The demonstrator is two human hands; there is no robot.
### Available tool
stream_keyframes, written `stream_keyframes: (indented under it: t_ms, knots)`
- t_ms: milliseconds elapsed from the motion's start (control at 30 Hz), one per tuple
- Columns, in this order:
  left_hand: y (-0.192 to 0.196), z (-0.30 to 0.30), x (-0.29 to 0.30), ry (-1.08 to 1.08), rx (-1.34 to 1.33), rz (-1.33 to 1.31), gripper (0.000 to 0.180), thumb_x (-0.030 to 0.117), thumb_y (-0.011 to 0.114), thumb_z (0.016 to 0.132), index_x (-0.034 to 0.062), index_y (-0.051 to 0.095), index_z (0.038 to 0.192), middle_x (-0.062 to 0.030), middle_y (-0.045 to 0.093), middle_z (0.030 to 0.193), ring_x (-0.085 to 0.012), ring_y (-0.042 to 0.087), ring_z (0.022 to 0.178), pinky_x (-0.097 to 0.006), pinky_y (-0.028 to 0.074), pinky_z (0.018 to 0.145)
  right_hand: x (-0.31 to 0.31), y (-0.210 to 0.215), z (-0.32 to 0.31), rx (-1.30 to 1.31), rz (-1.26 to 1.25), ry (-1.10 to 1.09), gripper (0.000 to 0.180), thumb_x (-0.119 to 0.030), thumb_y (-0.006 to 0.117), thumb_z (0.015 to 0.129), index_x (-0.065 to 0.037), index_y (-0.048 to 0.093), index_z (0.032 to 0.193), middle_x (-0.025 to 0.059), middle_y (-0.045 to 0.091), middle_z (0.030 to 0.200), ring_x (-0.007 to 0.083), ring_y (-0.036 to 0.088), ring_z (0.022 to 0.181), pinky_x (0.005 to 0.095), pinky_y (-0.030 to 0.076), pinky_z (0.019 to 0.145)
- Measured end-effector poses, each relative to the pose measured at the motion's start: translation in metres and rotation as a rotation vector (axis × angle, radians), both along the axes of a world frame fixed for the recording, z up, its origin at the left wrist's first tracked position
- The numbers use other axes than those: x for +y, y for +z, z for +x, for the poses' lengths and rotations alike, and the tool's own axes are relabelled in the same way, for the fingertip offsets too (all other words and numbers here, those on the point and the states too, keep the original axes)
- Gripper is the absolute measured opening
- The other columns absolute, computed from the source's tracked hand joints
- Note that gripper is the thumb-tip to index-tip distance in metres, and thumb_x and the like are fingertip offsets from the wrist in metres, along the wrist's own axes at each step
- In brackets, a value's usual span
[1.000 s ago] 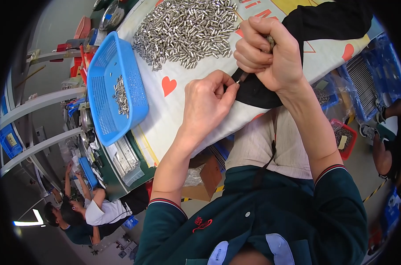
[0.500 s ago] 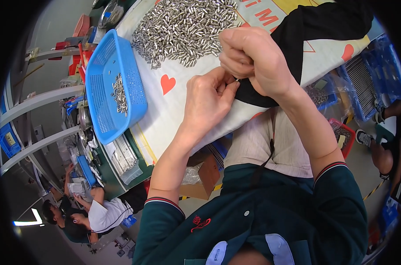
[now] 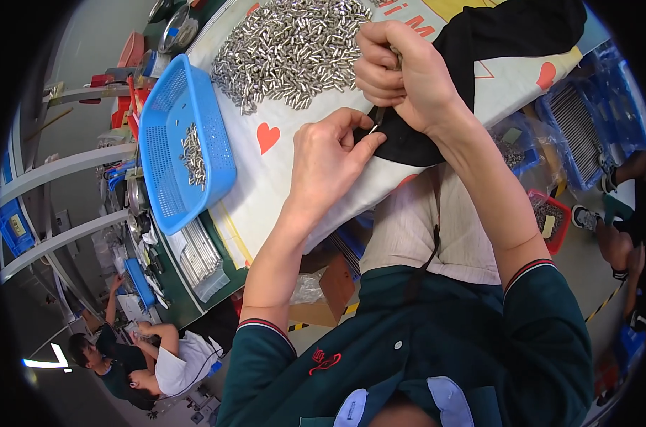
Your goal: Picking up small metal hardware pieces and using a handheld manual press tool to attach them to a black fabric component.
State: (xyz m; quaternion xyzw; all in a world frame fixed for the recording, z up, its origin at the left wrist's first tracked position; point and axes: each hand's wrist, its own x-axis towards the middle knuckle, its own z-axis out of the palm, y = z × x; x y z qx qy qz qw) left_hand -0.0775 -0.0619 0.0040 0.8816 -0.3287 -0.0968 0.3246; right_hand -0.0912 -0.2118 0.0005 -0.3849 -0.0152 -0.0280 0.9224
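My left hand (image 3: 330,153) pinches a small silvery metal pin (image 3: 374,129) between thumb and forefinger, above the black cloth (image 3: 412,142). My right hand (image 3: 405,78) is closed in a fist just above and to the right. A thin dark tool (image 3: 381,114) sticks out below the fist toward the pin; most of it is hidden in the fingers, and its kind does not show. Beyond the hands, a large heap of similar metal pins (image 3: 287,53) lies on the white tablecloth with red hearts (image 3: 255,188).
A blue perforated basket (image 3: 223,135) with some pins in it stands left of the heap. Long metal rods (image 3: 195,252) lie at the table's left edge. At right below the table are a blue crate of rods (image 3: 575,132) and a red bin (image 3: 561,228). Two people (image 3: 152,356) work at lower left.
My right fist has risen slightly away from my left fingers, and the pin and the thin tool now show between them. My left hand has shifted a little to the left.
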Motion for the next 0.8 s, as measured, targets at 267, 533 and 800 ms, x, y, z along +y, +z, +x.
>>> stream_keyframes:
  t_ms: [267,533,800]
  knots:
    - [0.003,0.003,-0.001,0.002,0.075,-0.086,0.012,0.009,0.065,0.07,-0.0004,0.059,0.073,-0.0001,0.038,0.044,-0.0091,0.035,0.039,-0.026,0.031,0.041,-0.002,0.002,0.0,0.0,0.033,0.008,0.035,-0.022,0.035,0.085,-0.013,0.024,0.053,-0.0051,0.02,0.041,0.0053,0.014,0.037,0.0223,0.011,0.035]
    - [0.004,0.023,0.013,0.174,1.364,-0.883,0.008,0.011,0.05,0.084,0.0028,0.05,0.084,-0.0016,0.043,0.068,-0.0068,0.036,0.058,-0.019,0.03,0.046,-0.001,0.003,-0.002,0.033,0.049,0.012,0.036,-0.024,0.033,0.087,-0.013,0.025,0.054,-0.0051,0.021,0.04,0.0053,0.014,0.036,0.0215,0.013,0.034]
    - [0.002,0.025,0.015,0.172,1.337,-0.893,0.016,0.009,0.053,0.082,0.0002,0.051,0.095,-0.003,0.046,0.073,-0.0065,0.035,0.06,-0.017,0.029,0.046,-0.004,0.001,-0.002,0.01,0.062,0.028,0.035,-0.023,0.032,0.087,-0.013,0.025,0.054,-0.0048,0.021,0.04,0.0056,0.014,0.036,0.0216,0.014,0.034]
